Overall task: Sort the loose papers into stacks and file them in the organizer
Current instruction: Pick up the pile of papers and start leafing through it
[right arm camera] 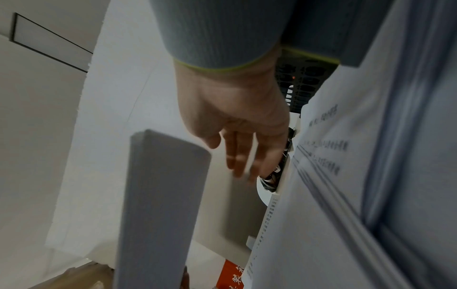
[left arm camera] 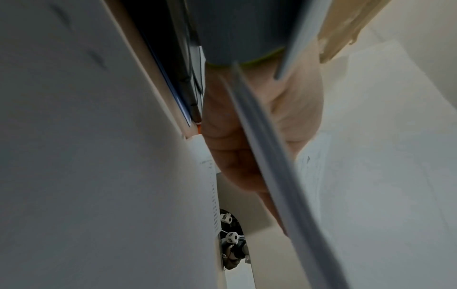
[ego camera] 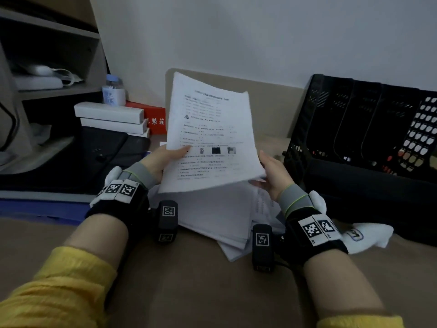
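Note:
I hold up a stack of printed papers [ego camera: 210,138] over the desk, tilted toward me. My left hand [ego camera: 163,159] grips its left edge, thumb on the top sheet and fingers behind; in the left wrist view the paper edge [left arm camera: 272,166] runs across the left hand [left arm camera: 222,136]. My right hand [ego camera: 274,171] is at the stack's lower right edge with straight fingers [right arm camera: 237,160], gripping nothing. Below lies a loose pile of papers [ego camera: 217,214], partly hidden by the held stack. The black mesh organizer [ego camera: 354,129] stands at the right with upright slots.
Stacked white boxes [ego camera: 111,117], a red box [ego camera: 153,117] and a small bottle [ego camera: 114,91] sit at the back left by a shelf unit [ego camera: 52,55]. A black case [ego camera: 94,157] lies left of the papers. A white cloth [ego camera: 369,235] lies before the organizer.

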### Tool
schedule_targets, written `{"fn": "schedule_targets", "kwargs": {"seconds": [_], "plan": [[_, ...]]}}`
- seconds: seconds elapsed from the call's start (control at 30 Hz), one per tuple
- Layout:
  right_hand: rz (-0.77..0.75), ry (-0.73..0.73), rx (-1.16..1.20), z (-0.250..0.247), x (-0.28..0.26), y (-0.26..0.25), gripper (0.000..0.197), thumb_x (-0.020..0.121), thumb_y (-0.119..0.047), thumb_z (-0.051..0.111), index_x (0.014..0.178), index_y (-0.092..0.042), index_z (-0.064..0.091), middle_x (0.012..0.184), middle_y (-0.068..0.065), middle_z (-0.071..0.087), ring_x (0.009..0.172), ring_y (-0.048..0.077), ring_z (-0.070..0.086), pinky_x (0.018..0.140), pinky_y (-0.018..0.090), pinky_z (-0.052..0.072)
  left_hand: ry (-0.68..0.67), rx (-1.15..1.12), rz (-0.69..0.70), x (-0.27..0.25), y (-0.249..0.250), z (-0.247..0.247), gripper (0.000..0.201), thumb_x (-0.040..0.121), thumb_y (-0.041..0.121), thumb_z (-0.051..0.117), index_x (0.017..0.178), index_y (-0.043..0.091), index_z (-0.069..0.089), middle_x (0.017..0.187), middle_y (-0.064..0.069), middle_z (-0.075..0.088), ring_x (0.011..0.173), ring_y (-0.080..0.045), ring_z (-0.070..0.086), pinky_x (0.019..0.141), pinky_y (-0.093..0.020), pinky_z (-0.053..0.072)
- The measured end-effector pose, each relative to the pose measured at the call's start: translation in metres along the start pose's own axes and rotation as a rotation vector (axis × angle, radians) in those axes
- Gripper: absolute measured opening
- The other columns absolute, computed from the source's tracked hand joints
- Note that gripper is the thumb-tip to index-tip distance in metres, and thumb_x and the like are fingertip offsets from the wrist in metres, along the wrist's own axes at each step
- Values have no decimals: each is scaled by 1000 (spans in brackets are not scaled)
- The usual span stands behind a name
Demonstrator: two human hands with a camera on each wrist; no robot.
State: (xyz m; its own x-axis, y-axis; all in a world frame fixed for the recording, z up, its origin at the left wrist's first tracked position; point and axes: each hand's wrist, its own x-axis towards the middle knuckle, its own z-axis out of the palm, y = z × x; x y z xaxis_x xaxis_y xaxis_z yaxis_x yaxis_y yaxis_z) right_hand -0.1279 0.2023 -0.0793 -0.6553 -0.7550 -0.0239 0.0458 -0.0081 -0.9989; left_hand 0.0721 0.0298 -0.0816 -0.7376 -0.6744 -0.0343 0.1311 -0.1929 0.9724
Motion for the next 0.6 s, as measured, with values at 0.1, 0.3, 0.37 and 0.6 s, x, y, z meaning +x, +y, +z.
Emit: {"fn": "schedule_targets", "kwargs": {"seconds": [0.1, 0.3, 0.37, 0.6], "plan": [[109, 149, -94, -2, 4, 2, 19, 94, -29, 50, 107, -20, 61, 98, -2, 60, 89, 15, 54, 65, 26, 40, 43, -6, -10, 3, -2, -10, 33, 97, 10, 52, 129, 7, 54, 110, -9, 69, 88, -22, 70, 70, -34, 60], [231, 140, -109, -7, 3, 7, 22, 93, -15, 54, 115, -10, 54, 89, 5, 50, 73, 17, 52, 58, 29, 45, 140, 69, -151, 9, -7, -13, 36, 100, 8, 46, 135, 2, 49, 84, -6, 70, 83, -23, 61, 79, -40, 50], [246, 112, -81, -7, 1, 6, 20, 92, -12, 54, 111, -8, 56, 85, 6, 52, 68, 18, 52, 55, 26, 52, 148, 89, -166, 10, -9, -12, 36, 100, 8, 46, 135, 2, 49, 85, -6, 69, 81, -24, 61, 78, -41, 50], [171, 159, -297, -8, 5, 8, 19, 85, -12, 65, 102, -8, 58, 84, 9, 52, 62, 16, 46, 55, 24, 36, 139, 55, -132, 13, -7, -14, 38, 99, 10, 48, 136, 4, 48, 125, -15, 60, 91, -26, 62, 93, -47, 45]]}}
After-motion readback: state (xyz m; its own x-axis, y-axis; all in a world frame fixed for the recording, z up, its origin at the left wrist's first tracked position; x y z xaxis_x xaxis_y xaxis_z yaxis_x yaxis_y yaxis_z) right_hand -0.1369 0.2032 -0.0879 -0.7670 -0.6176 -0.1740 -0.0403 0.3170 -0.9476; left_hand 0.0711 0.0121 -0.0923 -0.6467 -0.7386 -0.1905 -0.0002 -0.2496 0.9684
